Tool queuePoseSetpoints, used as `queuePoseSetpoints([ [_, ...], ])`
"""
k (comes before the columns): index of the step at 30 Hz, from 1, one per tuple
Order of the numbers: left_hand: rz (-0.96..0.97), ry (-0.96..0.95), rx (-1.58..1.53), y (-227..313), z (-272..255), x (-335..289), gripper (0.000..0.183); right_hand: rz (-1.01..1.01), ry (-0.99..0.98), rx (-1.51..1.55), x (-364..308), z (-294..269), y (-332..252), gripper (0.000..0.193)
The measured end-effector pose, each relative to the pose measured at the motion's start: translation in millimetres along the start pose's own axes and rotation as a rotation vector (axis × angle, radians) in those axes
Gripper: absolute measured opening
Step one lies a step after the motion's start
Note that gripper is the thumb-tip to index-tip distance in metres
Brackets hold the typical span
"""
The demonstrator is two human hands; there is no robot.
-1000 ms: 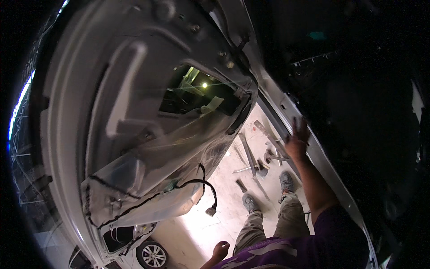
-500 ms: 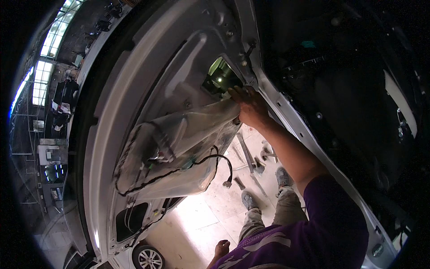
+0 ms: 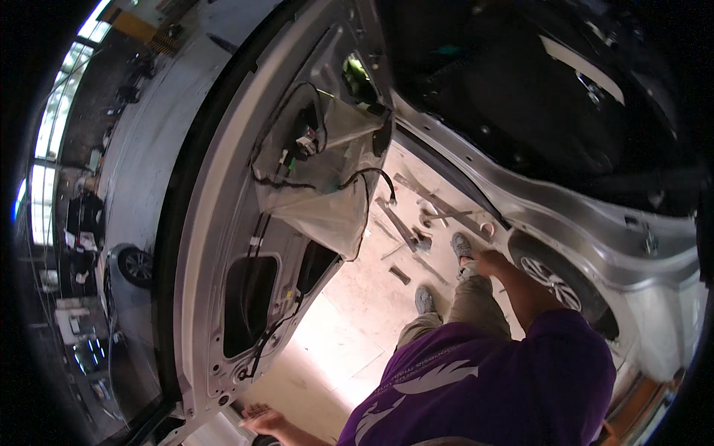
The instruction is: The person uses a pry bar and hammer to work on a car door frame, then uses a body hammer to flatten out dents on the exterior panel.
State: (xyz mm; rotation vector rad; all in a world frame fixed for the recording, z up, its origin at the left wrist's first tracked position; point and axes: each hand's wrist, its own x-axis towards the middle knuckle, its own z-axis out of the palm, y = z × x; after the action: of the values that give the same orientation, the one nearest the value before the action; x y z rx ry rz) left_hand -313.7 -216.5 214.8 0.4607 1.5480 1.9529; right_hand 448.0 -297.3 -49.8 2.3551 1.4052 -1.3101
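A grey car door (image 3: 212,223) stands with its inner panel bare. A loose clear plastic sheet (image 3: 327,219) hangs from it, with a black wiring harness (image 3: 368,172) running across and a connector dangling off its edge. My left hand (image 3: 264,421) is out at the lower left by the door's end, fingers stretched and apart, holding nothing visible. My right hand (image 3: 487,262) hangs low above my shoe, away from the door. Its fingers are mostly hidden and blurred, so their state is unclear.
Several hammers and metal bars (image 3: 439,201) lie on the pale tiled floor (image 3: 335,342) near my shoes (image 3: 425,299). To the right are the car's body sill (image 3: 461,156) and a wheel (image 3: 550,279). Another car (image 3: 134,320) shows beyond the door.
My right hand has let go of the plastic sheet by the door opening and dropped toward my leg. My left hand has swung out leftward and opened. The view has shifted back from the door.
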Motion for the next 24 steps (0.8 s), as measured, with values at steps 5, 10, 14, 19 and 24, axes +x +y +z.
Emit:
queuePoseSetpoints([
  [5, 0.403, -0.267, -0.171, 93.2, 90.9, 32.9, 0.066, 0.083, -0.543, -0.244, -107.1, 197.3, 100.9, 0.047],
  [10, 0.555, -0.307, 0.135, 92.2, 131.3, 22.0, 0.057, 0.182, -0.406, -0.143, -172.7, 234.2, 125.1, 0.041],
  [14, 0.877, -0.297, 0.584, 91.1, 127.8, 27.4, 0.045, 0.281, 0.083, 0.229, -177.7, 169.0, 88.1, 0.046],
  [19, 1.217, -0.37, 0.974, 104.6, 122.7, 4.2, 0.038, 0.072, 0.301, 0.435, -169.8, 107.3, 15.3, 0.045],
  [24, 1.121, -0.334, 0.685, 109.6, 113.3, -29.8, 0.045, 0.081, 0.34, 0.427, -224.9, 127.9, -13.7, 0.044],
])
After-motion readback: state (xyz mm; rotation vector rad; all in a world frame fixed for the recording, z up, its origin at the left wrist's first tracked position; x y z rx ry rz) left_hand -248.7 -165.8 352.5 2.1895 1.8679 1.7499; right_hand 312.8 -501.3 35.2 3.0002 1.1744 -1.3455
